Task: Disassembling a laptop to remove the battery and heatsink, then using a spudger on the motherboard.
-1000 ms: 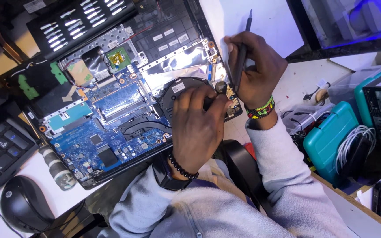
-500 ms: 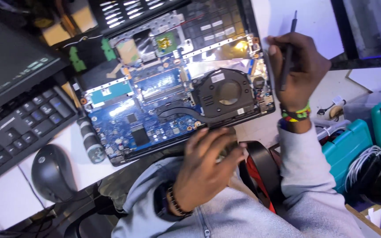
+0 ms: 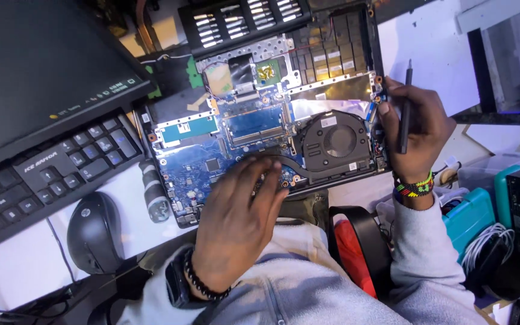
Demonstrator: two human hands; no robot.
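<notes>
An opened laptop lies on the white desk with its blue circuit board, copper heat pipe and round black fan exposed. My left hand hovers over the board's near edge, fingers spread, holding nothing. My right hand rests at the laptop's right edge, near the fan, and grips a thin dark screwdriver held upright. A beaded bracelet circles each wrist.
A black keyboard and a dark monitor sit at the left, a black mouse in front of them. A small cylindrical torch lies beside the laptop. Teal cases, cables and a red-and-black object crowd the right.
My left hand has come off the fan, pulled back toward me, then moved forward over the board's near edge. My right hand stays at the laptop's right edge with the screwdriver. The view shifted.
</notes>
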